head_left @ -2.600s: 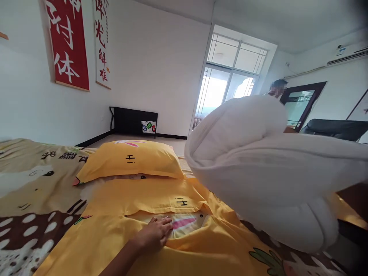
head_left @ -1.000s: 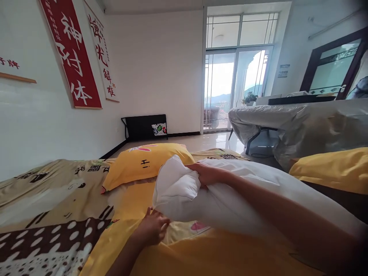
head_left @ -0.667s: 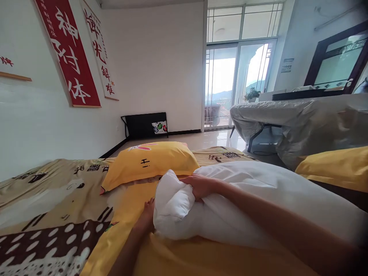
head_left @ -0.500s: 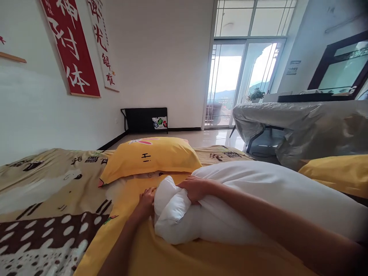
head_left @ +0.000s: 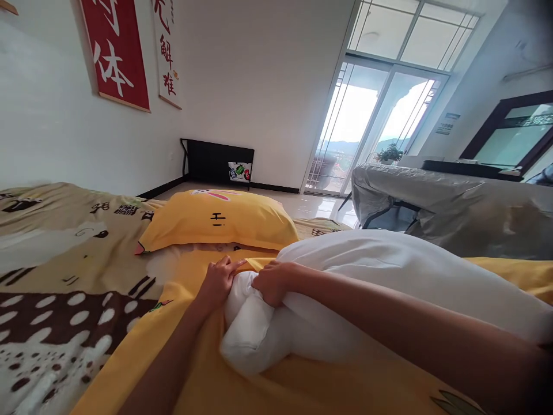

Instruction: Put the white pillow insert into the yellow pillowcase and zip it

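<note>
A large, puffy white pillow [head_left: 389,271] lies on a yellow cloth cover [head_left: 194,369] with carrot prints. My right hand [head_left: 272,282] is closed on the pillow's near left end, which is bunched and folded under the fist. Just left of it, my left hand [head_left: 221,278] is closed at a raised fold of the yellow cloth, its fingers beside the white corner. The fingertips of both hands are partly hidden. Beyond my hands rests a yellow pillow [head_left: 220,222] marked "Hi", with a rabbit's pink ears at its top.
A brown and cream patterned blanket [head_left: 78,288] covers the bed on the left. At the far right stands a table under plastic sheeting [head_left: 432,187]. A black folded panel [head_left: 211,161] leans at the back wall, left of glass sliding doors [head_left: 371,115].
My view has tilted and shifted down. Both hands have moved slightly left and up relative to the view, drawing closer together. The white corner that stuck up between them is now lower and folded over.
</note>
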`<state>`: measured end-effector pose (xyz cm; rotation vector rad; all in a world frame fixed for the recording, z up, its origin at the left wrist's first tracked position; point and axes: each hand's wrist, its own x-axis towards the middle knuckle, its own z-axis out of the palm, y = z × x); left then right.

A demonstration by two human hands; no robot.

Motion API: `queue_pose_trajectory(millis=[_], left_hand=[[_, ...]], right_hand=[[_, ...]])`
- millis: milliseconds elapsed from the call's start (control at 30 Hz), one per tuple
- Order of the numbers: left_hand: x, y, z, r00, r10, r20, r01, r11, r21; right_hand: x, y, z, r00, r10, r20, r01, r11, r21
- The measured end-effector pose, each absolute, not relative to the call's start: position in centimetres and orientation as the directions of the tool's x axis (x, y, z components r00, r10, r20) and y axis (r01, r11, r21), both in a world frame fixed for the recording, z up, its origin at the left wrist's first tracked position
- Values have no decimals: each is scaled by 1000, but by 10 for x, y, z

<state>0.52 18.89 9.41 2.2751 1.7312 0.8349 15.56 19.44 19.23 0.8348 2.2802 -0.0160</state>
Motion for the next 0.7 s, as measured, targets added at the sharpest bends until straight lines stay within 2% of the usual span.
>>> queue_pose_trajectory(millis=[200,367,500,633,700], left_hand=[[32,176,111,255,895,367,870,-378,317],[38,171,119,234,908,347,863,-358,356],[34,163,124,252,916,312,895,-343,286],[34,139,141,225,931,289,952,-273,139],[35,124,152,243,951,189,960,-265,96]], right_hand=[[147,231,186,-506,529,-681,656,749,94],[160,240,189,-515,532,-672,679,732,59],[168,236,186,-545,576,-610,673,734,92],[176,229,184,-606,604,-517,649,752,118],[180,223,186,-638,617,-460,640,757,127]])
